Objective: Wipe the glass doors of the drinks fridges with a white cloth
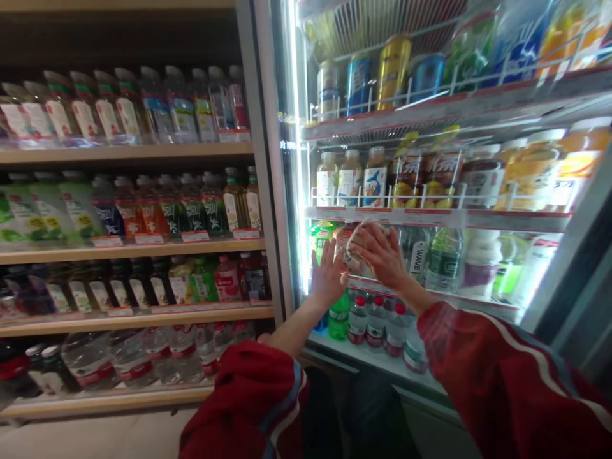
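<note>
Both my arms, in red sleeves, reach into an open drinks fridge. My right hand (381, 255) is wrapped round a pale bottle (354, 245) on the third shelf (478, 305), fingers curled over its side. My left hand (327, 274) is beside it with fingers spread and raised, its palm near or against the same bottle. A green bottle (321, 237) stands just left of the hands. Below them a row of small red-capped bottles (377, 319) and a green one (339, 316) stand on the bottom shelf.
The fridge's upper shelves hold cans (394, 70) and juice bottles (375, 177) behind wire rails. Left of the fridge frame (265, 159) wooden shelves (129, 250) carry rows of bottled drinks. The open fridge door (581, 280) stands at the right.
</note>
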{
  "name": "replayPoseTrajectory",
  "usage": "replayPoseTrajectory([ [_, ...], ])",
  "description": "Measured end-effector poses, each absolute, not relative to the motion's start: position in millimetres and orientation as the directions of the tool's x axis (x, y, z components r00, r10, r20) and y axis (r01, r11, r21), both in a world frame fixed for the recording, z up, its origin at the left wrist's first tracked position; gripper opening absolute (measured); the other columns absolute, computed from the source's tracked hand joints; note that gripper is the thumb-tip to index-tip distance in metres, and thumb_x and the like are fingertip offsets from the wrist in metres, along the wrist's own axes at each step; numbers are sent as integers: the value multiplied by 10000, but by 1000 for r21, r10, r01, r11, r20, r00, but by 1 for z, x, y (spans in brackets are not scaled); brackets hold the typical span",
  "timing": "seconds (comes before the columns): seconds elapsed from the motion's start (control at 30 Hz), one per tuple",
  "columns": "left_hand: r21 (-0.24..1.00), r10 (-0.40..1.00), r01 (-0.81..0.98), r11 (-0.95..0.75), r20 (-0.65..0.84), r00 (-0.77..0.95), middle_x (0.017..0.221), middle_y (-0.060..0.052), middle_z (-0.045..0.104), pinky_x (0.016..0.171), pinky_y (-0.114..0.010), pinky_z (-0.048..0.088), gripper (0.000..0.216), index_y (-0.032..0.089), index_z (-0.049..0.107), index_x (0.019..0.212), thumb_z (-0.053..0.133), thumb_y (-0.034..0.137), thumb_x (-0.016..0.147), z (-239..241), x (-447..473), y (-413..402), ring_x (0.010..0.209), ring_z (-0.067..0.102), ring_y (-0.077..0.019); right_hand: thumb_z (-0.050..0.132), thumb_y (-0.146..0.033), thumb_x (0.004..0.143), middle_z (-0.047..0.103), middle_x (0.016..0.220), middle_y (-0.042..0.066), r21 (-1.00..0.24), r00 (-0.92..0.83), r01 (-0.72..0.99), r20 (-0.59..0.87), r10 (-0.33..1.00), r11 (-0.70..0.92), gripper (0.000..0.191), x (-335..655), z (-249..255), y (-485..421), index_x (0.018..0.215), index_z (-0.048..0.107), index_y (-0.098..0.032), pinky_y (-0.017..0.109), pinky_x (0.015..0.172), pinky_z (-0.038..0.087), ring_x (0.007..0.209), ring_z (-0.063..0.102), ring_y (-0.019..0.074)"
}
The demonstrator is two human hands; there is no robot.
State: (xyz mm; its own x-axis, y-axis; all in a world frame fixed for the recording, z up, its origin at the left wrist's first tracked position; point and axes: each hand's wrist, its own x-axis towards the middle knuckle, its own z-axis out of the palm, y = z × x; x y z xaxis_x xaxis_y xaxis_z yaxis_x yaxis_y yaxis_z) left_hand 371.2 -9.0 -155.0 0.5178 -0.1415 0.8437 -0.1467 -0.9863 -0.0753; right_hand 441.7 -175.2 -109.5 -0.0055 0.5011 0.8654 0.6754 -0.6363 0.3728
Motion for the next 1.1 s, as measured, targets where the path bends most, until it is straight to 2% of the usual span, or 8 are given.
replayPoseTrajectory([
  [0.2,-45,-117,-148,-988,843,525,1503,-178,251,1102,-587,167,641,133,323,1373,540,237,779,-149,369,-15,1414,146,-288,494,-309,867,458,1402,78,188,-64,611,980,189,-769,282,452,-79,-207,1083,662,-246,556,1091,96,1365,266,289],
  [0.43,-64,-156,-195,-979,847,508,1511,-160,240,1109,-568,162,641,155,291,1396,519,247,804,-148,372,-39,1416,143,-271,515,-379,824,332,1478,93,144,-11,610,985,173,-780,375,438,-85,-179,1137,613,-196,623,1065,138,1392,175,334],
  [0.63,-50,-135,-184,-982,862,489,1511,-158,243,1111,-570,161,633,150,298,1389,519,241,803,-138,371,-42,1417,142,-274,498,-283,847,467,1391,72,215,-25,575,969,246,-790,280,447,-77,-205,1080,641,-225,602,1069,149,1356,286,311],
  [0.8,-23,-111,-189,-982,877,467,1514,-160,232,1115,-567,146,611,157,313,1375,509,242,803,-136,374,-40,1421,117,-269,478,-349,880,423,1423,117,8,-35,519,999,-11,-855,348,455,-63,-263,1176,616,-229,566,1078,107,1361,267,344],
  [0.87,-23,-113,-202,-979,885,451,1512,-165,234,1120,-562,135,625,156,311,1376,521,237,793,-136,377,-46,1420,121,-272,467,-334,887,379,1453,112,-29,-41,516,997,-59,-856,371,453,-66,-268,1228,578,-240,568,1073,124,1373,239,346],
  [0.97,-56,-155,-243,-968,898,411,1501,-178,257,1128,-555,115,639,139,323,1366,541,234,773,-131,380,-61,1419,123,-275,500,-306,867,409,1434,97,95,-52,515,995,80,-852,356,445,-81,-248,1207,576,-234,615,1040,199,1362,262,349],
  [1.03,-92,-194,-271,-958,905,378,1495,-184,269,1132,-552,106,644,129,326,1361,546,225,763,-126,381,-71,1419,126,-272,495,-253,868,473,1389,71,242,-18,513,962,271,-824,333,440,-94,-231,1193,572,-255,587,1058,217,1350,309,298],
  [1.1,-109,-209,-283,-953,914,349,1490,-184,279,1133,-551,111,650,127,323,1359,547,211,755,-120,381,-77,1417,140,-269,490,-235,874,488,1381,54,307,11,517,931,364,-799,334,438,-103,-223,1196,565,-280,542,1089,192,1353,311,258],
])
